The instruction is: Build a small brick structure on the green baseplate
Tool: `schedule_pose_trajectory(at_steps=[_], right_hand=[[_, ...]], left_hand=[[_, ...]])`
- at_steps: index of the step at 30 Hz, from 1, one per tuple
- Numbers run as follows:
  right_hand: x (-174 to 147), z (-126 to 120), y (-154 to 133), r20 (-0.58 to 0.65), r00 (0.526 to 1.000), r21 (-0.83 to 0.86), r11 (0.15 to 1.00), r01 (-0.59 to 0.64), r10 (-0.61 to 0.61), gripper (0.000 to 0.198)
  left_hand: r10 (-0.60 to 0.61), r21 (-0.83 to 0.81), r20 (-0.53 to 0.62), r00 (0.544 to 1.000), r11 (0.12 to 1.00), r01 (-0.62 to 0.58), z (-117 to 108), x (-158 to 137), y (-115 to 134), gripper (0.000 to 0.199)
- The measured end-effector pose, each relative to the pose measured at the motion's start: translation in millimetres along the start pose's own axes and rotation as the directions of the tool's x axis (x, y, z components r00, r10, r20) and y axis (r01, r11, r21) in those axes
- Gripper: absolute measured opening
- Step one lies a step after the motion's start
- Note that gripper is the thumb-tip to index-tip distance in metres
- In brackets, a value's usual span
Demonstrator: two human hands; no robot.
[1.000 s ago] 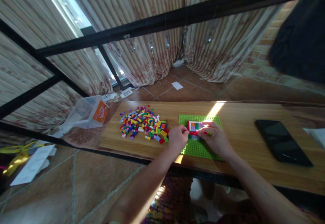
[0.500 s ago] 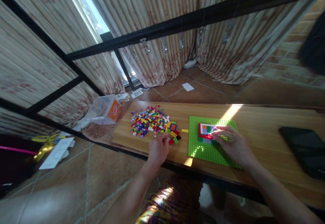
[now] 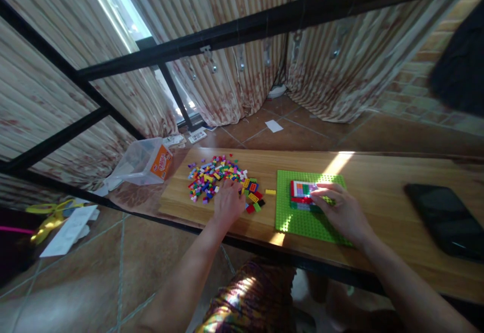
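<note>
My right hand [image 3: 339,207] is at the right side of a small build of toy bricks [image 3: 301,192], thumb and fingers pinched together. What they pinch, if anything, is too small to make out. The build has white, red, purple and green bricks and sits on a green studded baseplate [image 3: 285,218]. My left hand [image 3: 229,199] reaches over the near edge of a pile of loose toy bricks [image 3: 206,178]. Its fingers point down among them, and the fingertips are hidden. A long yellow brick [image 3: 270,192] lies between pile and baseplate. Larger bricks [image 3: 254,198] lie beside my left hand.
The wooden table [image 3: 381,187] carries a black phone-like device [image 3: 444,219] at the right. Off the table's left end stands a clear plastic box [image 3: 138,161] with an orange label. A black metal bar [image 3: 242,30] crosses in front of the curtains.
My left hand has moved away from me, from beside the larger bricks onto the edge of the pile. The right hand stays at the build. The view has shifted slightly.
</note>
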State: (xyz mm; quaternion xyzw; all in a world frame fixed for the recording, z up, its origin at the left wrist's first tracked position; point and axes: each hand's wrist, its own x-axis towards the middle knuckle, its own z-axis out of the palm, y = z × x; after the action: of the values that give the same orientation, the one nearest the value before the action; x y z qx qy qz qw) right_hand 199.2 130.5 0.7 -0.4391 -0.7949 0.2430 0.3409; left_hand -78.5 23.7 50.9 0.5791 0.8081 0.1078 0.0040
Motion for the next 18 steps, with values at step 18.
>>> schedule_pose_trajectory(at_steps=[18], right_hand=[[2.2,-5.3,-3.6,-0.005,1.000,-0.022,1.000,-0.017,0.017,0.026]], left_hand=[[0.038,0.033,-0.065,0.997,0.999,-0.036,14.3,8.6,-11.1,0.013]])
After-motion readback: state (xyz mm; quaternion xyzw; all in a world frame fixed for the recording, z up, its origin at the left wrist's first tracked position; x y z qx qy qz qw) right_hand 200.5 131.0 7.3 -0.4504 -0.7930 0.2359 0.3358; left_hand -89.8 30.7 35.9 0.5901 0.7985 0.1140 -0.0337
